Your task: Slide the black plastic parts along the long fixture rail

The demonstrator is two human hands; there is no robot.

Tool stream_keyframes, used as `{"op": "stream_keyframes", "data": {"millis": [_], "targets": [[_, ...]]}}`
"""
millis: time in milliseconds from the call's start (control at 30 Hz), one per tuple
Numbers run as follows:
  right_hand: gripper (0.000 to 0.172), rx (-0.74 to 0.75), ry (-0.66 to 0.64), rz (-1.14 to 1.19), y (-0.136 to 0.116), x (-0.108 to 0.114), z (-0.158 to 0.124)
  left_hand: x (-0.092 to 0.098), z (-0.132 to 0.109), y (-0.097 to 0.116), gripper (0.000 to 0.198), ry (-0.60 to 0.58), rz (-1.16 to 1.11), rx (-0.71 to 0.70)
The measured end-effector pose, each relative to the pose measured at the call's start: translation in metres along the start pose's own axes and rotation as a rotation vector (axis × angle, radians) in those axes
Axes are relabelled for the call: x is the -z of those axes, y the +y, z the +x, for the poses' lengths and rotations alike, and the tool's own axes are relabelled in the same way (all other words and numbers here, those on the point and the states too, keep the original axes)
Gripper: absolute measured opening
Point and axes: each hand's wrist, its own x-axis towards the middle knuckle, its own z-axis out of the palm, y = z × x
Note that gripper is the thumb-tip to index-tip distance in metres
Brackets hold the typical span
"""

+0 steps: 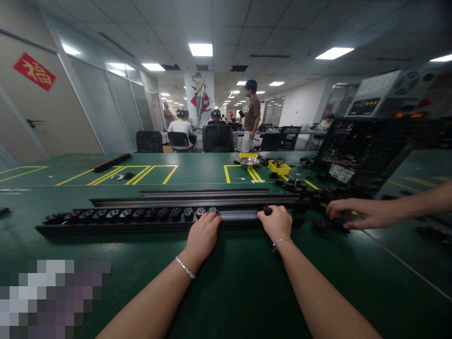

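Note:
A long black channel rail (116, 229) lies across the green table before me, with a row of small black socket-like modules (125, 215) seated in its left and middle part. My left hand (204, 231) is closed on the rail's near edge, beside the rightmost module of the row. Farther right, my right hand (278, 223) pinches a small black module (267, 210) at the rail, over the stretch of bare grey channel (240, 215). Whether this module touches the channel is hidden by my fingers.
More black rails (197, 201) lie just behind. Another person's hand (356, 213) reaches in from the right among loose black parts (320, 227). Beyond are a metal bowl (249, 162), a yellow bin (278, 168) and a computer case (348, 150). Another black strip (112, 162) lies far left.

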Motion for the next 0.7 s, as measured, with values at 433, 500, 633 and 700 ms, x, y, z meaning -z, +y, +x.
{"op": "stream_keyframes", "data": {"millis": [433, 500, 633, 700], "targets": [[0.037, -0.012, -0.008, -0.048, 0.004, 0.003, 0.002, -0.002, -0.001, 0.000, 0.032, 0.030, -0.001, -0.005], [0.038, -0.020, -0.017, -0.053, 0.005, 0.004, 0.003, -0.002, 0.000, 0.000, 0.033, 0.037, 0.004, -0.011], [0.036, -0.017, -0.028, -0.077, 0.007, 0.006, 0.005, -0.003, 0.000, 0.000, 0.033, 0.043, 0.002, -0.022], [0.035, -0.027, -0.026, -0.094, 0.009, 0.008, 0.006, -0.002, 0.000, 0.000, 0.034, 0.035, -0.004, -0.023]]}}
